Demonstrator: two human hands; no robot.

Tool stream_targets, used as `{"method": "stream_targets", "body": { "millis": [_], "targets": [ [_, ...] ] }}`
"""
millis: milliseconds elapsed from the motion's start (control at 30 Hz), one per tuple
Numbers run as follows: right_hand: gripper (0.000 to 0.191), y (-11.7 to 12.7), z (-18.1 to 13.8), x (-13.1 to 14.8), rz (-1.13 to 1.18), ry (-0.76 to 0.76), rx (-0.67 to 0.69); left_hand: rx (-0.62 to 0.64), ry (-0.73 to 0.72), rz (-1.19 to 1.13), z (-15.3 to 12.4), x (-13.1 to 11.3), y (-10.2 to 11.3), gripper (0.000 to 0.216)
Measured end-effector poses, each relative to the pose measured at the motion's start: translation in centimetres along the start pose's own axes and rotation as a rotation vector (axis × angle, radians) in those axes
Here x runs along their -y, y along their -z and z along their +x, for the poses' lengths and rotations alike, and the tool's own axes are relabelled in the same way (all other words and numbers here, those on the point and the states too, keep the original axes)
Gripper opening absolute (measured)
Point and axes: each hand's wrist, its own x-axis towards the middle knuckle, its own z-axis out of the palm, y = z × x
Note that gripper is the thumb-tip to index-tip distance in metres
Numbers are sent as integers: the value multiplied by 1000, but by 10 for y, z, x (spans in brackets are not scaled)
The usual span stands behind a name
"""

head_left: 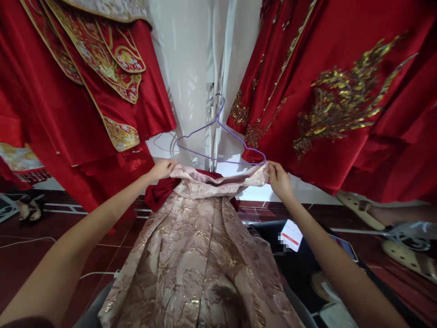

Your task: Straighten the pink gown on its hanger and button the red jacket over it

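A pale pink and gold brocade dress point(191, 246) stretches from the middle of the view down to the bottom edge. My left hand point(164, 168) pinches the left end of its folded upper band. The right end of that band is gripped by my right hand point(278, 177), so the band sags a little between them. Just above it hangs a thin purple hanger point(218, 122), whose right corner meets the dress close to my right hand. The hanger's left corner is apart from my left hand. Dark red cloth point(160, 195) shows behind the dress.
Red embroidered garments point(129, 114) hang at left, with a red gold-sequined garment point(341, 100) at right. A phone with a lit screen point(291, 235) lies on a black surface point(300, 264) at lower right. Beige clogs point(406, 257) are at far right, sandals point(30, 209) at far left.
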Motion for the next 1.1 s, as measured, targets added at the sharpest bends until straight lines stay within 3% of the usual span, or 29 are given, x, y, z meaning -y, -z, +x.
{"method": "stream_targets", "body": {
  "millis": [100, 200, 267, 367, 467, 567, 867, 1100],
  "targets": [
    [36, 3, -16, -7, -20, 14, 160, 4, -251, 44, 4, -29, -6, 38],
    [33, 7, -25, -2, 5, 47, 241, -111, -466, 82, 15, -65, -11, 36],
    [32, 10, -28, 3, 39, 44, 248, -165, -545, 95, 25, -86, -16, 36],
    [32, 12, -26, 6, 96, -5, 204, -116, -560, 133, 37, -104, -27, 34],
    [31, 13, -18, 3, 164, -37, 101, -39, -523, 173, 40, -107, -36, 32],
    [26, 14, -8, 2, 254, -48, 11, -53, -534, 197, 34, -101, -35, 33],
    [19, 11, 8, 18, 293, -46, -70, -61, -566, 229, 14, -87, -10, 32],
    [20, 11, 21, 37, 260, 27, -124, -40, -562, 330, 14, -95, -14, 31]
  ]
}}
